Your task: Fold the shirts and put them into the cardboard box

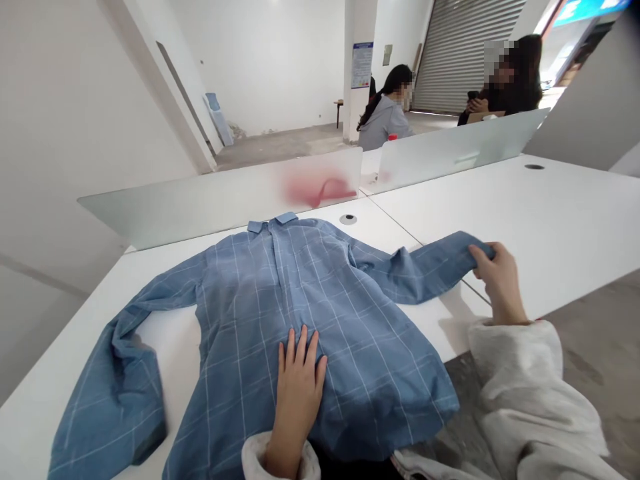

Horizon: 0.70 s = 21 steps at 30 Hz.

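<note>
A blue checked shirt lies spread face up on a white table, collar away from me. My left hand rests flat on the shirt's lower front, fingers stretched out. My right hand pinches the cuff end of the shirt's right-hand sleeve, which stretches out across the table. The other sleeve lies bent at the left, hanging toward the table's near edge.
Frosted divider panels stand along the back of the table, with something red behind one. Two people sit beyond the dividers, one in grey, another in dark clothes. A cable hole sits near the collar.
</note>
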Available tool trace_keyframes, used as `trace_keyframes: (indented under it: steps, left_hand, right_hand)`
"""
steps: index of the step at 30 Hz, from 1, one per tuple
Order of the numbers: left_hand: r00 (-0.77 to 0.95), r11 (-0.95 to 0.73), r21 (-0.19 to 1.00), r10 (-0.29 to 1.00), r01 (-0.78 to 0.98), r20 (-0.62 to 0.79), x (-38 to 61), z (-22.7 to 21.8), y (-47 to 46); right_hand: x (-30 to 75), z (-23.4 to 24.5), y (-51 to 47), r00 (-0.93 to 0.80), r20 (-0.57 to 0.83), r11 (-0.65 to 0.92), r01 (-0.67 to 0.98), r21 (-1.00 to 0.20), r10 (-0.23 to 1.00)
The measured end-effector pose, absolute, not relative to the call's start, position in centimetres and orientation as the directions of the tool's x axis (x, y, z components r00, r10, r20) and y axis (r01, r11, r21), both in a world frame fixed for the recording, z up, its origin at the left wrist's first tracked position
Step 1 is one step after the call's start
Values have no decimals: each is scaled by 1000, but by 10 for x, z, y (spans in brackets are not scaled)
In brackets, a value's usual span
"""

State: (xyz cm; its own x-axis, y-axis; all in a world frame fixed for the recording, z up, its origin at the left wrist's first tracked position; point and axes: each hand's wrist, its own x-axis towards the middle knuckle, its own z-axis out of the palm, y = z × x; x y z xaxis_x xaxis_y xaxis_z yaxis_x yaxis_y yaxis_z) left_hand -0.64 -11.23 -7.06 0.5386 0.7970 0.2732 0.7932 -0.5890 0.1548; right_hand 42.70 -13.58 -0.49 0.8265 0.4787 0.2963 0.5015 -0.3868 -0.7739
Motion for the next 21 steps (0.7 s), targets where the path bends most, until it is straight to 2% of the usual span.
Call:
trace_keyframes:
  steps: [3,6,8,11,13,15,17,18,21]
  left_hand:
    - [540,-592,157,795,791,277,-7,-71,-111]
    - [540,-592,150,794,792,280,-7,-72,-110]
    - [542,-593,136,790,793,286,-8,-72,-110]
    - [546,-595,116,786,795,290,-8,-71,-110]
    - [547,-594,105,786,798,288,-8,-71,-110]
    - [548,-594,97,785,799,289,-8,-70,-110]
    - [552,-598,91,781,797,293,-8,-70,-110]
    - [553,-599,90,779,796,296,-8,-70,-110]
    - [554,-603,87,773,793,308,-9,-72,-109]
  right_hand:
    - [439,14,-158,944,246,-260,300,-918,220]
    - [457,16,-183,964,262,-101,266,-959,54]
    - [469,9,-199,973,231,6,231,-973,17]
    - [480,-1,-220,996,89,244,83,-966,11]
    - [480,-2,-228,998,3,448,-27,-894,65]
    - [476,3,-228,990,11,563,-70,-823,139]
    - [473,11,-223,981,85,570,-31,-821,176]
    - [472,14,-221,981,120,555,15,-832,155]
    - [477,12,-219,972,234,450,215,-867,-14]
